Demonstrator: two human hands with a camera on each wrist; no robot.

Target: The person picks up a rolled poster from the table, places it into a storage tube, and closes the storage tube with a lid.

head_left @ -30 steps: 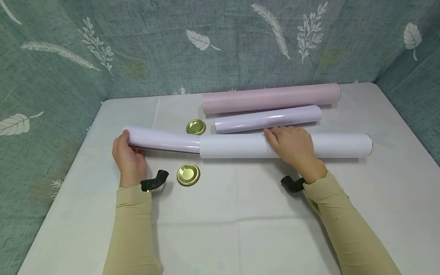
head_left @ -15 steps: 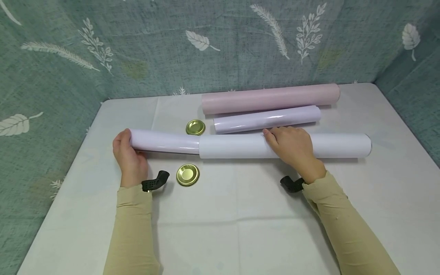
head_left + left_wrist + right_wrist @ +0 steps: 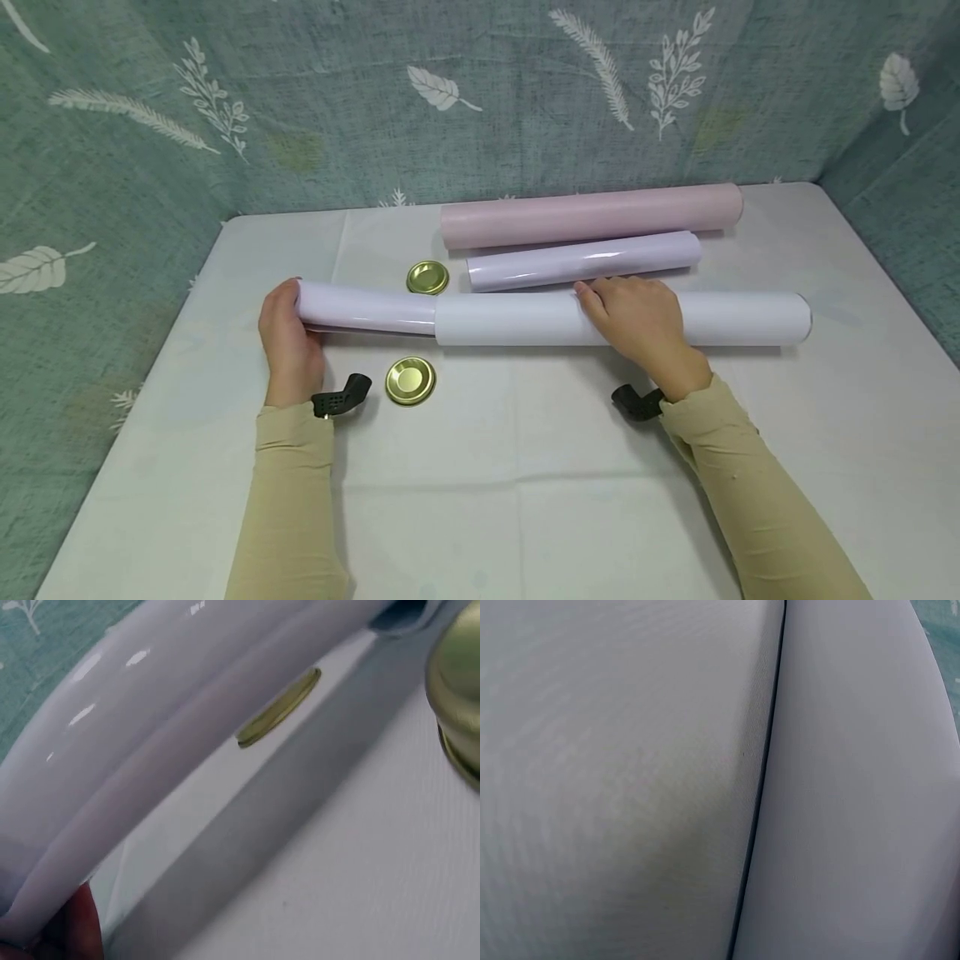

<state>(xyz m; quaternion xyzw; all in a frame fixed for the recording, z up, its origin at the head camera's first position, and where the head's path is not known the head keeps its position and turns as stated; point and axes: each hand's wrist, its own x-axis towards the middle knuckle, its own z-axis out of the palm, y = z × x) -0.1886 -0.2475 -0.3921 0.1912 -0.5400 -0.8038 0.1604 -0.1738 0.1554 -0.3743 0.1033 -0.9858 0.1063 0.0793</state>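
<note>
My left hand [image 3: 288, 346] grips the left end of a glossy pale-lilac paper roll [image 3: 367, 308]. The roll's right end sits inside the mouth of a white cardboard tube [image 3: 517, 319]. In the left wrist view the glossy roll [image 3: 150, 712] runs diagonally, a fingertip showing under its near end. My right hand [image 3: 637, 321] holds the white tube from above, thumb along its top and fingers over the far side. The right wrist view shows the tube's smooth wall [image 3: 847, 787] beside the table. Two gold metal lids lie by the roll, a nearer lid [image 3: 410, 381] and a farther lid [image 3: 427, 277].
Behind the white tube lie a second glossy lilac roll [image 3: 585, 260] and a pink tube [image 3: 592, 217]. The white-covered table [image 3: 480, 517] ends at a green leaf-print cloth [image 3: 510, 100] hanging along the back and sides.
My left hand has moved right, and less of the lilac roll shows outside the white tube. My right hand and the tube stay in place.
</note>
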